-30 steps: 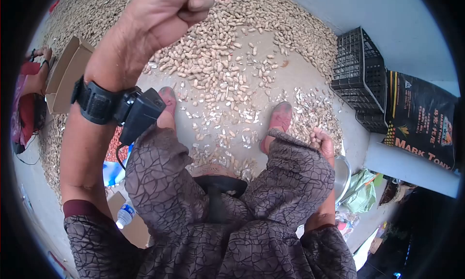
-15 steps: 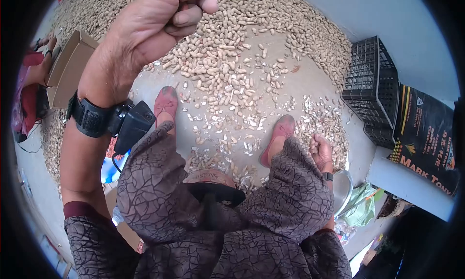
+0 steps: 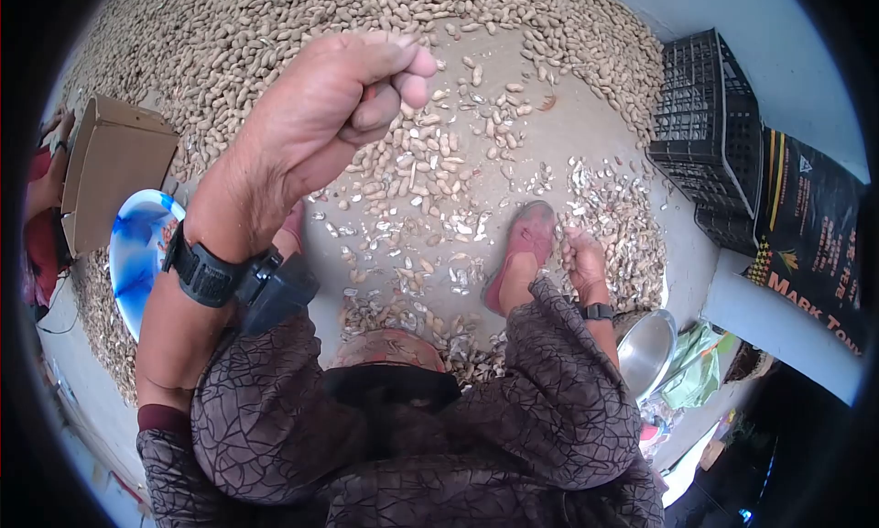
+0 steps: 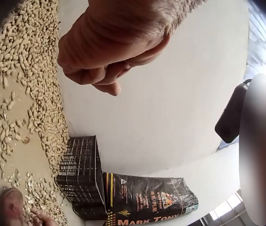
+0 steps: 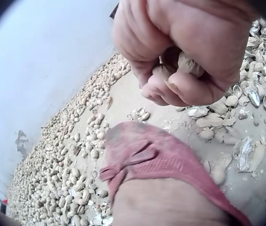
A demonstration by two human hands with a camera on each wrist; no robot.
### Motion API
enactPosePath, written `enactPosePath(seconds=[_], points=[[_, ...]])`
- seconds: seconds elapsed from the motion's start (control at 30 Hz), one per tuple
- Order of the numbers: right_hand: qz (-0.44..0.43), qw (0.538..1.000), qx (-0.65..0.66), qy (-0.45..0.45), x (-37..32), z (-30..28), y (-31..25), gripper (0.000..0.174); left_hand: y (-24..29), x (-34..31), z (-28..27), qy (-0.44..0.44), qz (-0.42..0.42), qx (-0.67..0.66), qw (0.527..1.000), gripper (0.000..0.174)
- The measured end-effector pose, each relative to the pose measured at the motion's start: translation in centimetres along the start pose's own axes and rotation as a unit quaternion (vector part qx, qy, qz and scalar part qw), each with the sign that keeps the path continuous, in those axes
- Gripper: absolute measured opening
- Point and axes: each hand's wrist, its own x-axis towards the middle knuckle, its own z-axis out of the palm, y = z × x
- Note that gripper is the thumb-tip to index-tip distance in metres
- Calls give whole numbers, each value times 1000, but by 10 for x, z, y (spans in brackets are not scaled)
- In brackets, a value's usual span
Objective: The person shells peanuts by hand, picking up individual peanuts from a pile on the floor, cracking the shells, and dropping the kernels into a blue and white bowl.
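Note:
My left hand [image 3: 334, 102] is raised over the peanut pile [image 3: 201, 52], palm side up, its fingers curled in and the thumb against the index finger. A small reddish thing [image 3: 370, 93] shows between those fingers; I cannot tell what it is. The left wrist view catches this hand [image 4: 116, 40] against the wall. Low by my right knee, my right hand [image 3: 586, 264] hovers beside the pink shoe [image 3: 528, 239] and the heap of broken shells [image 3: 627, 217]. In the right wrist view its curled fingers grip a peanut [image 5: 189, 65], partly hidden in the palm.
A blue-and-white basin [image 3: 133, 217] with reddish kernels stands left, near a cardboard box [image 3: 119, 171] and another person's arm [image 3: 46, 185]. To the right are a metal bowl [image 3: 648, 352], black crates [image 3: 705, 125] and a black sack [image 3: 815, 244]. Loose peanuts and shells litter the floor between the feet.
My left hand has come down and nearer in the head view, fingers still curled. More of the basin shows beside the forearm. The right hand has moved slightly forward and left, close to the shoe.

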Motion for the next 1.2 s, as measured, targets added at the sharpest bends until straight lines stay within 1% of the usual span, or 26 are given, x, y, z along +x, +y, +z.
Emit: enactPosePath(seconds=[0.07,0.1,0.17,0.23,0.27,0.4,0.47,0.5,0.57,0.6,0.67,0.7,0.77,0.8,0.87,0.9,0.97,1.0,1.03,1.07,1.1,1.13,1.17,1.2], points=[[8,1000,-15,11,3,2,4,18,-8,-1,0,-2,-27,4,1000,18],[14,999,-31,20,5,5,5,16,-10,0,1,-7,-27,6,1000,18],[22,999,-42,23,11,10,10,14,-15,3,1,22,-51,9,998,18],[6,987,-162,2,20,12,22,14,-21,5,0,25,-64,4,998,18],[18,985,-173,6,25,14,27,11,-23,5,0,32,-72,4,997,18],[19,983,-182,-7,35,22,46,13,-31,7,-3,37,-89,5,995,19],[-107,962,-249,17,45,23,61,18,-34,9,-1,41,-100,7,994,19],[-106,963,-248,17,46,26,60,18,-35,9,0,44,-102,9,994,19],[-220,906,-359,46,47,32,58,20,-39,9,1,49,-108,12,993,20],[-220,906,-358,47,46,33,56,20,-40,9,2,44,-109,16,993,19],[-173,900,-400,25,41,34,48,17,-42,10,3,38,-109,19,993,19],[-172,900,-401,26,47,29,53,17,-42,10,3,37,-113,21,993,19],[-130,925,-356,16,62,18,70,16,-44,10,4,37,-116,23,992,19],[-129,925,-356,16,59,20,65,16,-46,10,4,38,-116,22,992,19],[-122,927,-354,-21,54,22,57,14,-48,11,5,39,-118,21,992,19],[-120,927,-353,-22,54,22,56,14,-50,11,5,38,-124,22,991,20],[-166,893,-413,-69,55,23,51,13,-51,11,4,40,-129,24,991,20],[-166,892,-413,-72,55,24,51,13,-52,10,3,28,-133,23,990,20],[-185,880,-431,-76,54,25,51,9,-52,9,2,18,-136,23,990,21],[-204,867,-448,-81,53,27,51,6,-53,9,1,22,-131,29,991,21],[-206,866,-447,-87,54,26,54,6,-53,9,1,28,-129,30,991,21],[-163,915,-355,-102,55,26,57,5,-53,9,1,32,-129,27,991,21],[-117,952,-258,-116,56,24,59,10,-52,8,0,36,-128,24,991,21],[-113,948,-268,-131,53,23,55,17,-52,8,-1,37,-132,18,990,20]])
